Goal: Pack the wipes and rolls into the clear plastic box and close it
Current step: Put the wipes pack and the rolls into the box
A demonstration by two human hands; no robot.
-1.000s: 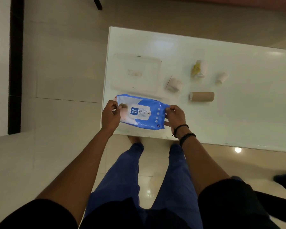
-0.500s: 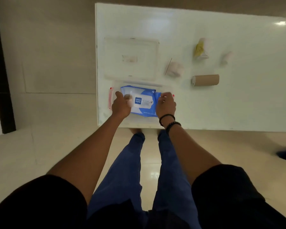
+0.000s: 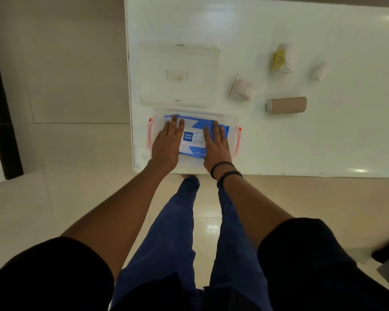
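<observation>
A blue and white wipes pack [image 3: 194, 138] lies inside the clear plastic box [image 3: 231, 122], which has red side latches and stands at the table's near left corner. My left hand [image 3: 167, 143] lies flat on the pack's left half, fingers spread. Flat on its right half rests my right hand [image 3: 216, 147]. The box's clear lid [image 3: 179, 74] lies just behind the box. To the right are a brown roll [image 3: 286, 105], a white roll [image 3: 241, 89], a roll with a yellow label [image 3: 282, 58] and a small white roll [image 3: 320, 70].
The white table [image 3: 301, 142] has its left edge beside the box and its near edge just under my wrists. Beige tiled floor lies left and below. A dark object [image 3: 387, 252] shows at the lower right edge.
Both hands lowered the wipes pack into the clear box, let go of its ends and now press flat on top of it. The view has shifted closer over the table.
</observation>
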